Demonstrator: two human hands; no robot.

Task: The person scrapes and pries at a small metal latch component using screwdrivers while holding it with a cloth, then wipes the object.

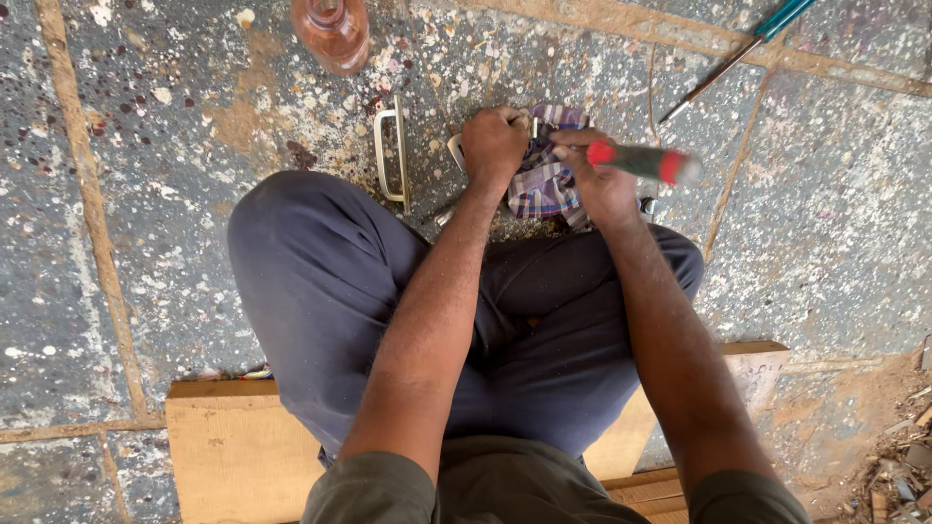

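Two hands meet over a crumpled blue-and-white checked cloth (544,180) on the paint-speckled stone floor (825,243), just ahead of the person's crossed legs in dark blue trousers (320,291). Left hand (495,144) is a closed fist, fingers (505,118) curled tight over the cloth's left side and what looks like a curved metal piece (454,150) poking out beside it; cannot tell exactly what is under the fist. Right hand (600,180) grips a tool with a green-and-red plastic handle (643,162), fingers wrapped round it, tip hidden, handle blurred.

Cloth judged soft, light, bunches easily, best pinned flat by the fist. Tool handle judged stiff, smooth, a bit slippery; take it mid-handle. Metal piece likely hard, light, prone to slide on stone.

One silver U-shaped metal pull handle (390,155) lies just left of the fist, apart from it. Reddish-brown translucent bottle (332,31) stands at the floor's far edge, no readable label. Teal-handled screwdriver (748,49) lies toward the far right corner. Pale wooden board (223,446) sits under the person, near edge. Wood scraps (898,475) pile at the near right corner.
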